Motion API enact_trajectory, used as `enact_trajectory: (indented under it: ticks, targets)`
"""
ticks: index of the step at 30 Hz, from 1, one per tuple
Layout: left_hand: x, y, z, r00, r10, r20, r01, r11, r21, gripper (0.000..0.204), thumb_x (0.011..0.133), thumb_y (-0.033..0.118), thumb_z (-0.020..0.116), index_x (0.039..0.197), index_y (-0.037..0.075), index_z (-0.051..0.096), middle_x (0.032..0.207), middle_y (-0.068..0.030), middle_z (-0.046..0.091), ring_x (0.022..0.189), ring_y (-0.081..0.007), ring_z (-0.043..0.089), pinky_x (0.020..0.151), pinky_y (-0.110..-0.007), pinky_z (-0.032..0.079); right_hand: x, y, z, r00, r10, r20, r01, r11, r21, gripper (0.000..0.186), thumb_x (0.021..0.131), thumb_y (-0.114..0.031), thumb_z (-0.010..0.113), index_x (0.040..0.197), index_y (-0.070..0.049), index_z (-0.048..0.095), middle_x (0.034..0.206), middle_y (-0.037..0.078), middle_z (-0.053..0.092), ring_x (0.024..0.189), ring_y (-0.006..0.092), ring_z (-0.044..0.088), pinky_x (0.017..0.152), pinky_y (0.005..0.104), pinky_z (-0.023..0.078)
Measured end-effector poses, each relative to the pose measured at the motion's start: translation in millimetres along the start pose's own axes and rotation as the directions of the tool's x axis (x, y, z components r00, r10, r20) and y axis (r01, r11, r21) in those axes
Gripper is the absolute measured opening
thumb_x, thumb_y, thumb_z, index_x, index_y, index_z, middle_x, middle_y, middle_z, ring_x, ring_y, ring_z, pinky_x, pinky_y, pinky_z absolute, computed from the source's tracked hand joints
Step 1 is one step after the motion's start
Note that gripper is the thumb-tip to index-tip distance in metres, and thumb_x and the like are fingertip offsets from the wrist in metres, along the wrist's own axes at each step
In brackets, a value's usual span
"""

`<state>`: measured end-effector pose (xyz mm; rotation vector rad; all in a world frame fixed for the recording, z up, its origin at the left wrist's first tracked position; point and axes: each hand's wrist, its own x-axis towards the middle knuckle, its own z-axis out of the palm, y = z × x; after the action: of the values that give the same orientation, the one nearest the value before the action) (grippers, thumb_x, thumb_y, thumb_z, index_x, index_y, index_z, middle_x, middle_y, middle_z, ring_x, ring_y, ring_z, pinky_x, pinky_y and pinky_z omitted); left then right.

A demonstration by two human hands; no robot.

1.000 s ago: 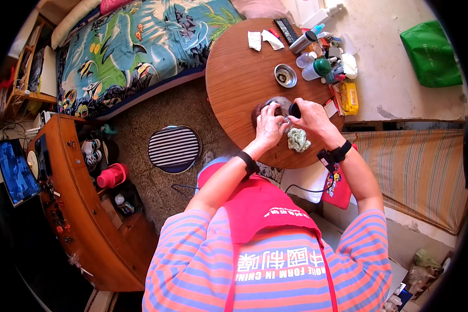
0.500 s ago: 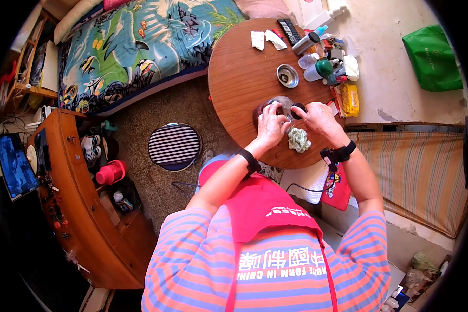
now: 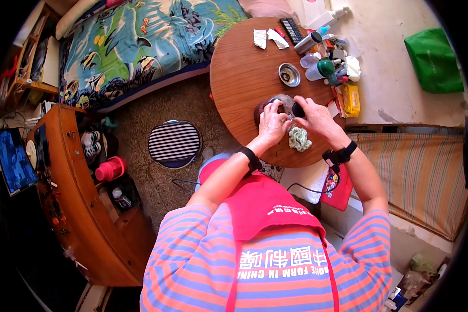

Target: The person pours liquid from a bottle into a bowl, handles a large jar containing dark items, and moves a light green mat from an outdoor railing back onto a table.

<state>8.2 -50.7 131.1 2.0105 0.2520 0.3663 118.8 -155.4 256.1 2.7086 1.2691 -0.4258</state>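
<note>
On the round worktop (image 3: 239, 67), a dark round object (image 3: 260, 111) is partly hidden by the curled left hand (image 3: 272, 125); whether it is clamped cannot be told. A black round piece (image 3: 298, 109) is held in the right hand (image 3: 317, 117), just beside. White lettering is printed on the apron (image 3: 255, 205) and striped shirt (image 3: 187, 244).

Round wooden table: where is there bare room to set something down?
The table is bare left of the metal bowl, below the white papers, and left of the left hand. Crowded: right edge, with bottles and yellow packet; near right, with right hand and crumpled cloth.
</note>
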Motion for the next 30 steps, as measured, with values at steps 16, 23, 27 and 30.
enact_trajectory:
  ticks: [16, 23, 27, 30]
  targets:
    - [-6.4, -7.7, 5.6, 1.000, -0.001, -0.031, -0.001, 0.999, -0.042, 0.014, 0.077, 0.023, 0.074, 0.086, 0.012, 0.073, 0.134, -0.0107, 0.049, 0.127, -0.0333, 0.040, 0.099, -0.048, 0.039, -4.5, -12.6, 11.8, 0.997, 0.032, -0.068, -0.026, 0.995, 0.096, 0.048, 0.082, -0.029, 0.070, 0.117, -0.004, 0.048, 0.090, 0.023, 0.066, 0.086, 0.0401, 0.065, 0.073, 0.0477, 0.052]
    - [0.0, -8.8, 2.5, 0.999, -0.011, 0.050, 0.012, 0.999, -0.030, 0.015, 0.077, 0.024, 0.075, 0.087, 0.013, 0.073, 0.138, -0.0109, 0.045, 0.132, -0.0338, 0.035, 0.100, -0.052, 0.036, 2.1, -9.0, 12.3, 0.996, 0.085, -0.021, -0.083, 0.994, 0.071, 0.045, 0.082, -0.030, 0.070, 0.115, -0.005, 0.052, 0.092, 0.022, 0.066, 0.088, 0.0398, 0.064, 0.075, 0.0473, 0.052]
    - [5.1, -14.1, 0.0, 0.993, -0.040, 0.115, 0.042, 0.999, -0.011, 0.017, 0.077, 0.024, 0.075, 0.091, 0.013, 0.074, 0.140, -0.0103, 0.043, 0.134, -0.0338, 0.032, 0.101, -0.054, 0.035, -0.5, -3.2, 3.5, 0.987, -0.159, 0.007, 0.158, 0.986, 0.059, 0.050, 0.077, -0.021, 0.075, 0.120, -0.010, 0.053, 0.112, 0.019, 0.060, 0.095, 0.0383, 0.061, 0.078, 0.0443, 0.052]
    - [6.3, -15.2, 1.1, 0.990, -0.039, 0.136, 0.039, 0.999, 0.000, 0.018, 0.078, 0.024, 0.075, 0.091, 0.013, 0.074, 0.140, -0.0096, 0.043, 0.135, -0.0336, 0.032, 0.101, -0.055, 0.035, 2.8, 5.7, -4.3, 0.897, -0.442, 0.014, 0.442, 0.896, -0.030, 0.051, 0.076, -0.009, 0.073, 0.123, -0.011, 0.054, 0.127, 0.017, 0.051, 0.109, 0.0393, 0.055, 0.084, 0.0440, 0.051]
